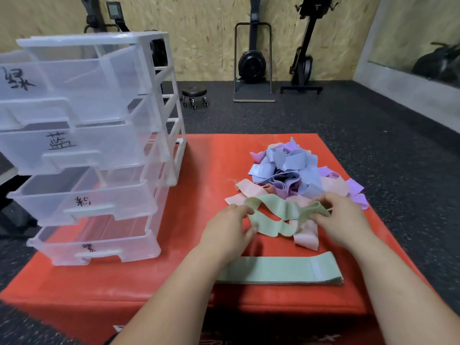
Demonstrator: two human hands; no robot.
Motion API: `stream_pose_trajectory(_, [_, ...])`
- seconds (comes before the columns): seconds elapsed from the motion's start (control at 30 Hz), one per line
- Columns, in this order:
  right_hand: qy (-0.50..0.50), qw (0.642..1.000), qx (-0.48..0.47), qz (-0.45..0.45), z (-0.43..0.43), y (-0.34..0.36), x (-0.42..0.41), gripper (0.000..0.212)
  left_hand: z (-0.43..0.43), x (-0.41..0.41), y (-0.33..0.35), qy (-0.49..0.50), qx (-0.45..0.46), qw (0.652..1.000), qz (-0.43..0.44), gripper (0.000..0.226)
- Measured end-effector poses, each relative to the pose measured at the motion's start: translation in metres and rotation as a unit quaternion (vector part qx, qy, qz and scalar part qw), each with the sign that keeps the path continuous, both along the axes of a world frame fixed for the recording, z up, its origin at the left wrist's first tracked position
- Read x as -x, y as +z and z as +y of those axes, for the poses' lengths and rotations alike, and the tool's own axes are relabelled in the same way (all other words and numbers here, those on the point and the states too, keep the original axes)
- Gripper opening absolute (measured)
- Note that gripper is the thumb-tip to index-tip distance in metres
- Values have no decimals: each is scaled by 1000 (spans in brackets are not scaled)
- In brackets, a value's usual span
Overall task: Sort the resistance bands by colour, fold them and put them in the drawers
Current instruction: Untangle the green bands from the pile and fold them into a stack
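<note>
Far left, I am viewing the drawer unit [99,135]. It is clear glossy plastic in a white frame, with four drawers standing pulled out in steps and each front carrying a handwritten black mark. It is sitting on the left part of the red padded counter [174,282], whose smooth skin is showing pale scuffs.

Moving right, the left hand [227,230] is extending from a bare forearm, palm down. Its grip is pinching thumb against fingertips on the left loop of a pale green band [273,217]. This flat, matte strip is hanging twisted between the two hands, low over the counter and overlapping some pink bands beneath it.

Nearer to me, a stack of green bands [281,271] is lying flat and squared on the counter, its left end hidden behind the left forearm. Beyond the held band, a loose pile [291,170] of blue, purple and pink bands is sitting crumpled in curls and folds.

At right, the right hand [341,220] is also facing palm down. Its grip is curling round the band's bunched right end, with the wrist angling inward.
</note>
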State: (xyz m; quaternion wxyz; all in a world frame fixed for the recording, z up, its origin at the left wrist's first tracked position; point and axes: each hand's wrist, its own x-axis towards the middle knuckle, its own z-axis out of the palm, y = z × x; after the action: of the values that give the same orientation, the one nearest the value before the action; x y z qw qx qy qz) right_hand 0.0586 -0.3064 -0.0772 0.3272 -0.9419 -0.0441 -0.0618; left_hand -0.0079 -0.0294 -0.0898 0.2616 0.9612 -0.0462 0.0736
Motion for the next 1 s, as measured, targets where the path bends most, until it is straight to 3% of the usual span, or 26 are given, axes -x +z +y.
stream_pose_trajectory(0.13, [8,993,98,72,-15,-2,-11,36,-16,-18,-5,-41,-13,999,-29,43])
stream_pose_trajectory(0.33, [32,991,131,0,-12,-1,-31,63,-36,-41,-11,-55,-69,996,-28,34])
stream_pose_trajectory(0.4, [99,988,117,-24,0,-1,-33,57,-42,-45,-13,-43,-82,995,-21,30])
stream_pose_trajectory(0.53, [205,967,148,-27,22,-14,-32,50,-50,-53,-25,-22,-122,992,-8,44])
stream_pose_trajectory(0.63, [179,968,169,-39,30,-20,-33,35,-57,-56,-30,-5,-149,989,-5,53])
stream_pose_trajectory(0.73, [128,975,161,-89,31,-15,-35,19,-64,-55,-30,9,-162,987,-9,40])
stream_pose_trajectory(0.9, [62,986,58,-147,18,3,-33,11,-61,-52,-18,26,3,999,21,13])
stream_pose_trajectory(1.0, [9,986,-19,-166,5,13,-30,12,-47,-52,1,92,139,986,-21,9])
